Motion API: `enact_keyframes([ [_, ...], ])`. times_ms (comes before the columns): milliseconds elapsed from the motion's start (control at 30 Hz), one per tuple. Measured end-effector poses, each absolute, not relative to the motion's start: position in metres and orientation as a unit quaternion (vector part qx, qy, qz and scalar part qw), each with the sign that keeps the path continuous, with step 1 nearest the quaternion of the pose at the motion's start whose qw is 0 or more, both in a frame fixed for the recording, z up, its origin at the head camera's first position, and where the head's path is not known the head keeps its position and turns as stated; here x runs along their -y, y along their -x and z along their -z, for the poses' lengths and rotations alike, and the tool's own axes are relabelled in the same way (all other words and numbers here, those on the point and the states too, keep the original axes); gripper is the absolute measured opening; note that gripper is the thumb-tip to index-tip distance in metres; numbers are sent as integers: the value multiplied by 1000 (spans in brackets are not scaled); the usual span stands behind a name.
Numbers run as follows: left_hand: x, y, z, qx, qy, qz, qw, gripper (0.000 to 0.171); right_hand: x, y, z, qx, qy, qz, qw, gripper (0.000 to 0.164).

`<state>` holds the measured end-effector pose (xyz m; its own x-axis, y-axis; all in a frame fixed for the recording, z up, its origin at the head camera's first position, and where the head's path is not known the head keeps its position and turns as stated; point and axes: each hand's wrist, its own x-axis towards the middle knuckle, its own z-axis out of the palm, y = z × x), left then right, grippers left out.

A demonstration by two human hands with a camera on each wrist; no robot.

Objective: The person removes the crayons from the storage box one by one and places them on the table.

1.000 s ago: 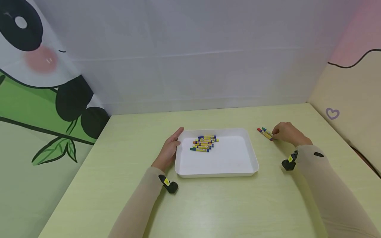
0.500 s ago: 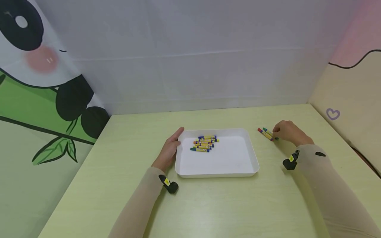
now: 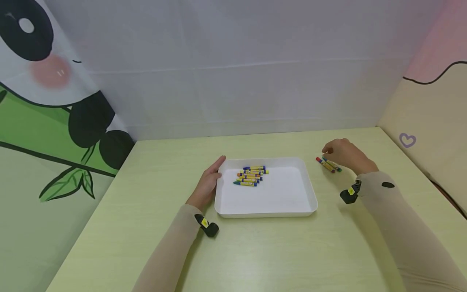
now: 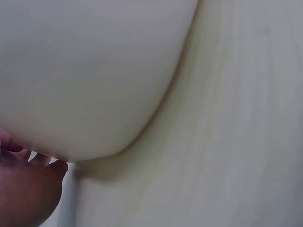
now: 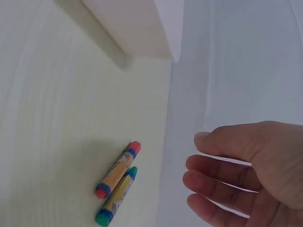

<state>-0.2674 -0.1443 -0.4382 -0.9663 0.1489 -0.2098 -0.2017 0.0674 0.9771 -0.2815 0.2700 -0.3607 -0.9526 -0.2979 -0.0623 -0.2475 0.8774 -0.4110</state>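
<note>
- The left hand [image 3: 207,184] holds the left side of a white tray [image 3: 284,198]. Its grip is on the tray, with the thumb at the rim and the long fingers reaching to the far left corner.
- The tray lies flat on the pale table [image 3: 255,251], in the middle from left to right.
- In the tray, on its far left part, there is a row of crayons [image 3: 250,177]. I count about 6, but they look very small. They lie next to each other, going from far to near.
- The farthest is a blue crayon [image 3: 254,168], and the nearest is a dark green crayon [image 3: 245,183]. An orange crayon [image 3: 249,174] lies between them.
- The right hand [image 3: 346,154] is over the table, to the right of the tray. Its grip is let go: the fingers bend softly, with room between thumb and fingers.
- Near that hand, 2 crayons lie on the table, a red crayon [image 3: 325,165] and a green crayon [image 3: 333,164]. They are close, side by side, with the red on the left. Both slant from far left to near right. I cannot tell if they touch.
- The right hand is above the far end of the green crayon, and the right wrist view shows space between them.
- Each arm has a tan sleeve [image 3: 405,231] and a small black camera [image 3: 348,197] at the wrist.
- A pale cloth wall [image 3: 233,81] stands at the far side.
- The left wall has a big dark eye [image 3: 25,32] and a green leaf [image 3: 67,187]. The right wall has a purple heart [image 3: 413,140].
</note>
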Motion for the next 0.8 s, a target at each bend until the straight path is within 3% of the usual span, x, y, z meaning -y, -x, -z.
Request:
enact_keyframes([
  [300,145,269,438,-712,18,-688,137,60,-223,280,344,-959,181,215,40,23],
  [800,143,269,443,-712,6,-693,113,61,-140,288,349,-928,270,242,89,21],
])
